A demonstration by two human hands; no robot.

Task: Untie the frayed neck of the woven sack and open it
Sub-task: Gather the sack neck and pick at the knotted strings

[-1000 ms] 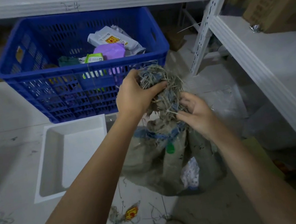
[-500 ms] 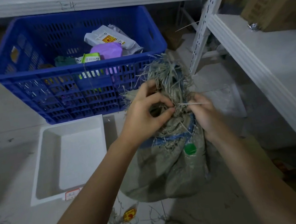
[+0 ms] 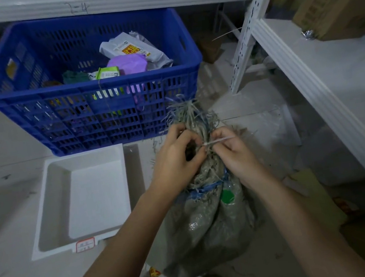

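A grey-brown woven sack [image 3: 204, 230] stands on the floor in front of me, with a blue band and a green round spot on its upper part. Its frayed neck [image 3: 191, 116] is bunched, with loose straw-coloured and blue strands sticking up. My left hand [image 3: 175, 160] grips the neck from the left, fingers pinched at its middle. My right hand [image 3: 233, 152] is on the right side and pinches a thin pale tie strand [image 3: 217, 141] that runs across to the neck.
A blue slatted crate [image 3: 91, 104] with packets stands behind the sack. A white shallow tray [image 3: 61, 204] lies on the floor to the left. White metal shelving [image 3: 309, 76] runs along the right, with cardboard boxes [image 3: 341, 3] on it. Loose strands litter the floor.
Both hands have dropped from the top of the frayed tuft to the tied part of the neck. My right hand has taken hold of the pale strand and holds it pulled to the right.
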